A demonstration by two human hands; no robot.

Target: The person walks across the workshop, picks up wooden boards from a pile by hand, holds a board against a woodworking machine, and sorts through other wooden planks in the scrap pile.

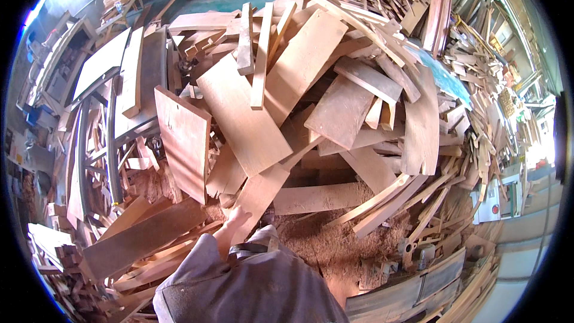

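Observation:
My left hand (235, 222) is low in the middle of the view, its forearm coming out of a grey sleeve. Its fingers close over the left edge of a pale wooden board (263, 189). This board slants up to the right, and its upper end meets a wide plank (244, 115) on the heap. Just left of it, a squarish panel (183, 143) stands tilted on edge. I see no right hand; the grey garment (251, 287) fills the lower middle.
A jumbled heap of offcuts rises ahead, with a broad board (308, 63) leaning across it. Sawdust (323, 239) covers the ground at its foot. A dark plank (143, 239) lies at lower left. A metal-legged table (112, 137) stands left; long strips (382, 197) jut out right.

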